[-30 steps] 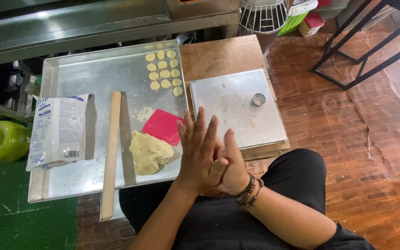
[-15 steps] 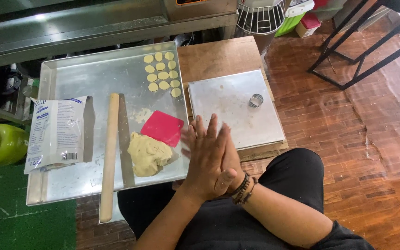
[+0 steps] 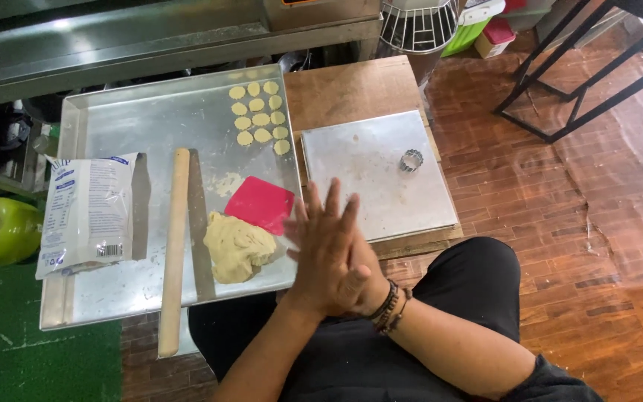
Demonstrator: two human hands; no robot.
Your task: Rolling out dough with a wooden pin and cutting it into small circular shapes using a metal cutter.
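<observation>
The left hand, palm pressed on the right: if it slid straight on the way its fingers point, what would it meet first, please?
Probably the square metal board: the left hand has fingertips already over its near-left edge; height unclear.

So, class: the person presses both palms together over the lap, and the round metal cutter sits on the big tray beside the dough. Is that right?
Not quite. In the head view the cutter sits on the small square metal board, apart from the dough on the big tray. The left hand and right hand are pressed together.

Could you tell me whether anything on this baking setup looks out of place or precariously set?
Two things stand out. The rolling pin sticks out past the near edge of the large tray, its end unsupported. That tray itself overhangs the wooden table toward the person. Otherwise the dough, scraper and cut rounds sit tidily.
</observation>
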